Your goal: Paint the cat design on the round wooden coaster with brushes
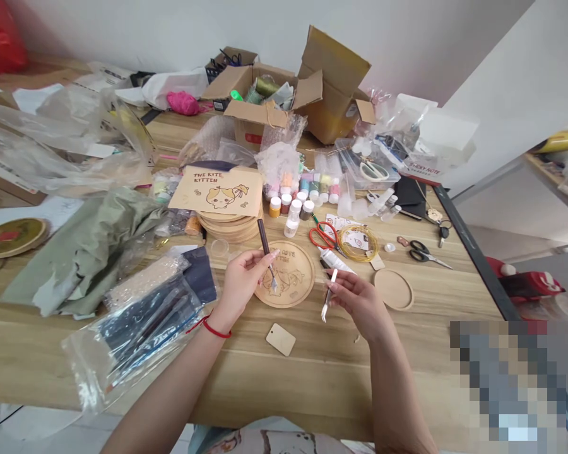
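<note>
The left hand (247, 277) is pinching a palette knife (274, 283), likely light, best gripped by its handle (263, 236), the right hand (355, 297) a white-tipped tool (328, 295).

the desk (322, 378) had a light wood-grain top with darker streaks and faint seams running across it. behind its far edge rose a plain, pale wall (161, 31), greyer toward the far right corner, where a slanting line met a lighter wall surface (515, 82). a dark strip (478, 258) ran along the right edge. beyond that stood a wood-topped shelf (559, 170). pale floor (33, 425) showed below the near left corner. the light was soft and even.
</note>
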A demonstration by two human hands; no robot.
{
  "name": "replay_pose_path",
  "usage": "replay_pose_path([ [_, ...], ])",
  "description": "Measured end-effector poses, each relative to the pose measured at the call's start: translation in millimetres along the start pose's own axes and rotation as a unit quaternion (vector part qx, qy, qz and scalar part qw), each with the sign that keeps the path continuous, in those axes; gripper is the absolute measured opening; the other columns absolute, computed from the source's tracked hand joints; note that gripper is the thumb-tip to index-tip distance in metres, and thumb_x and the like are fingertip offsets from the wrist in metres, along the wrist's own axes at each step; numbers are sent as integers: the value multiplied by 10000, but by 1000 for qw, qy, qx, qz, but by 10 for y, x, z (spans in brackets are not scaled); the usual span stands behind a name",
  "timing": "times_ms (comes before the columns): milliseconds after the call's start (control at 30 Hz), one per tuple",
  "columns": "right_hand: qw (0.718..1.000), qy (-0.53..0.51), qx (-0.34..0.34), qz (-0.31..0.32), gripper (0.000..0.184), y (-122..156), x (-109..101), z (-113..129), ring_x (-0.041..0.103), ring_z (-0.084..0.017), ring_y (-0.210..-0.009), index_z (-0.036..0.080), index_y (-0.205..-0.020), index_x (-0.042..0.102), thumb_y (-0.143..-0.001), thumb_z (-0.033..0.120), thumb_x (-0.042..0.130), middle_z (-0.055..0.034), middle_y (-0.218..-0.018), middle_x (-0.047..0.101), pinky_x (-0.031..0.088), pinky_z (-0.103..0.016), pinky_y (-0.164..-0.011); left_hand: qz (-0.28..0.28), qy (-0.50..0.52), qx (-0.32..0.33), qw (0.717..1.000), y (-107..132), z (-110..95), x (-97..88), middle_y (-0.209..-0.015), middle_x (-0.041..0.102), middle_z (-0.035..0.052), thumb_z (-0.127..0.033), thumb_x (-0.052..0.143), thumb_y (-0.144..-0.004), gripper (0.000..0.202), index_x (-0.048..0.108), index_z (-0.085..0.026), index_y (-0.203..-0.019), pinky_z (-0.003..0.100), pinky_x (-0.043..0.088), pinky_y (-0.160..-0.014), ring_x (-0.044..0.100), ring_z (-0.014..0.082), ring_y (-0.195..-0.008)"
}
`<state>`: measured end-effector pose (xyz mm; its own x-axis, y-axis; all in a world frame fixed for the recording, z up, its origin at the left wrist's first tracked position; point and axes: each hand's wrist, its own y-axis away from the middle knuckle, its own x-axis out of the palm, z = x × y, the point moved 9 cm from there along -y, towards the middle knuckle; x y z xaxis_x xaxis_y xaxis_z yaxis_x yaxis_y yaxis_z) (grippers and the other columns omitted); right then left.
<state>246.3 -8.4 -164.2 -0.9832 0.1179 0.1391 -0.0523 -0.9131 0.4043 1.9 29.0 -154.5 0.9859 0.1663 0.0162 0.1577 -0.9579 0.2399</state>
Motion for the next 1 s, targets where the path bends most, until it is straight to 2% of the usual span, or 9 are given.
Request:
replay_pose_path([
  [167,993,-100,-38,49,303,-202,267,128,636,-148,-676,184,-735,668,-596,364,868,-29,-815,703,567,-285,-590,-23,-18,32,999,-31,-5,3,-734,682,20,-516,761,-663,396,682,-156,-806,223,333,-436,451,80,-474],
  [300,990,-105,-74,61,310,-361,402,125,650,-147,-686,194,-790,644,-664,418,819,-24,-792,707,546,-254,-568,-30,-32,64,997,-47,-4,30,-716,681,14,-526,731,-692,394,676,-159,-824,227,372,-466,474,93,-499],
  [433,986,-127,-92,58,323,-405,393,31,623,-112,-575,199,-806,597,-681,411,805,-18,-789,716,489,-209,-468,-32,-57,100,993,-39,-1,49,-674,653,-1,-499,724,-716,361,695,-165,-852,230,375,-496,461,95,-505],
  [567,987,-116,-81,74,355,-397,370,-95,681,-137,-610,203,-825,589,-632,349,849,-13,-763,733,570,-255,-567,-33,-88,145,985,-27,-23,42,-742,675,15,-452,730,-728,302,717,-181,-859,240,414,-588,522,120,-607],
  [667,989,-108,-72,75,348,-400,350,-148,705,-153,-636,196,-799,612,-599,311,872,-17,-745,744,588,-266,-593,-39,-109,175,978,-23,-40,26,-770,683,22,-417,735,-732,250,721,-188,-830,249,420,-634,533,130,-647],
  [900,985,-118,-86,92,302,-375,361,-167,684,-142,-580,181,-693,610,-605,284,880,-23,-769,753,578,-260,-520,-33,-136,231,963,15,-77,67,-765,670,20,-392,722,-760,218,703,-180,-808,243,421,-635,527,122,-641],
  [1000,983,-118,-95,106,286,-379,381,-167,655,-133,-548,191,-717,616,-637,301,867,4,-648,712,572,-261,-532,-33,-131,252,958,36,-85,96,-745,663,14,-402,720,-763,232,684,-173,-780,237,415,-606,515,114,-618],
])
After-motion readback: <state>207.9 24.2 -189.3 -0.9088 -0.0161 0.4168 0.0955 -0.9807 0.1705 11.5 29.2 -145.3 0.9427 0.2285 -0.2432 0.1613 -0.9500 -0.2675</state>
